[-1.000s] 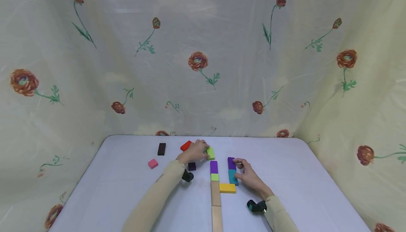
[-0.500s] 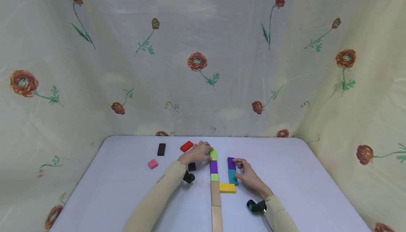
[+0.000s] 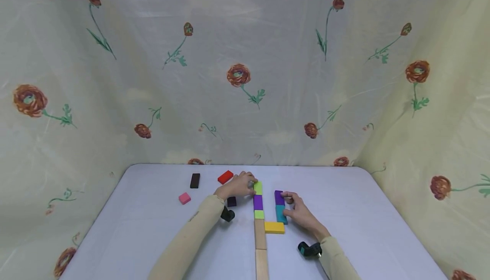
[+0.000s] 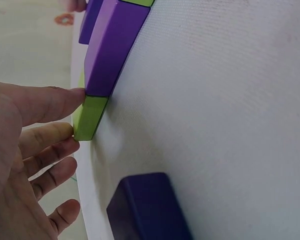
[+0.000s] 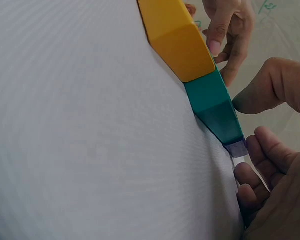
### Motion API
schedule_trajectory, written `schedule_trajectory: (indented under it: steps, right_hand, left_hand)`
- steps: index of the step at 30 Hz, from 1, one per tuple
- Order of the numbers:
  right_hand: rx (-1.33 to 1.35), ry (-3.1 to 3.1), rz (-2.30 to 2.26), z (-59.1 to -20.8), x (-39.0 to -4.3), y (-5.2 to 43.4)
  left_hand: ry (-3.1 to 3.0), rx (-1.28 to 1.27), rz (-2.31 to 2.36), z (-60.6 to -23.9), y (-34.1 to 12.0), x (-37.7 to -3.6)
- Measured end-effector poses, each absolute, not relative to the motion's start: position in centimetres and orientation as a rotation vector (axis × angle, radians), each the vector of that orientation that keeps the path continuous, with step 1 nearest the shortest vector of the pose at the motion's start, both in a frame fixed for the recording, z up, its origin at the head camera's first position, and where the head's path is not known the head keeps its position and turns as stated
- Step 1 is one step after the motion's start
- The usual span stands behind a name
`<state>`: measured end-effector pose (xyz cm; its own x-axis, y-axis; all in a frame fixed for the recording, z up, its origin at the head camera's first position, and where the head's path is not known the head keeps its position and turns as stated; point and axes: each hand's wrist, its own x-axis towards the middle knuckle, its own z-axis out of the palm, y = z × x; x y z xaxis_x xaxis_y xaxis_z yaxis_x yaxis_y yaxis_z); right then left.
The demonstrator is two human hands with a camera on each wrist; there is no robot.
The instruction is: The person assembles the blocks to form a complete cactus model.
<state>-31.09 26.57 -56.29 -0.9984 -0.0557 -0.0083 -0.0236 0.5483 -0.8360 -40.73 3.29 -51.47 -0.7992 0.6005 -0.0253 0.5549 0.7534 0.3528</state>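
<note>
My left hand (image 3: 238,185) pinches a lime green block (image 3: 258,187) at the far end of a row, thumb and index finger at its edges. In the left wrist view this block butts against a purple block (image 4: 115,47). Nearer in the row come a small lime block (image 3: 259,214) and two wooden blocks (image 3: 260,234). My right hand (image 3: 300,214) lies at the right side of a shorter column, its thumb against the teal block (image 5: 215,107) and its index finger touching the purple block (image 3: 279,197) beyond. Those fingers are not wrapped round either block.
A yellow block (image 3: 274,227) bridges the wooden row and the teal block. Left of the row lie a dark navy block (image 3: 231,201), a red block (image 3: 225,177), a black block (image 3: 195,181) and a pink block (image 3: 184,198). Flowered cloth (image 3: 283,101) stands behind the white table (image 3: 126,237).
My left hand has moved the lime green block slightly right and nearer, closing the gap to the purple block in the row. Over the last half second little differs. The right hand has stayed put.
</note>
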Motion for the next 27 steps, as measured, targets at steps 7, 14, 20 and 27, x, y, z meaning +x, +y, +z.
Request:
schedule_trajectory:
  steps: [7, 14, 20, 27]
  right_hand:
    - [-0.083, 2.739, -1.463, -56.4, -31.1, 26.5]
    - [-0.084, 2.730, -1.466, -56.4, -31.2, 26.4]
    - [-0.118, 2.752, -1.463, -56.6, -31.2, 26.5]
    - [-0.090, 2.712, -1.492, -56.3, -31.2, 26.6]
  left_hand:
    - [2.819, 0.929, 0.487, -51.6, 3.2, -40.8]
    - [2.827, 0.896, 0.510, -51.9, 2.8, -40.9]
    - [2.796, 0.870, 0.713, -51.5, 1.5, -40.7]
    - [2.749, 0.891, 0.852, -50.2, -0.4, -39.8]
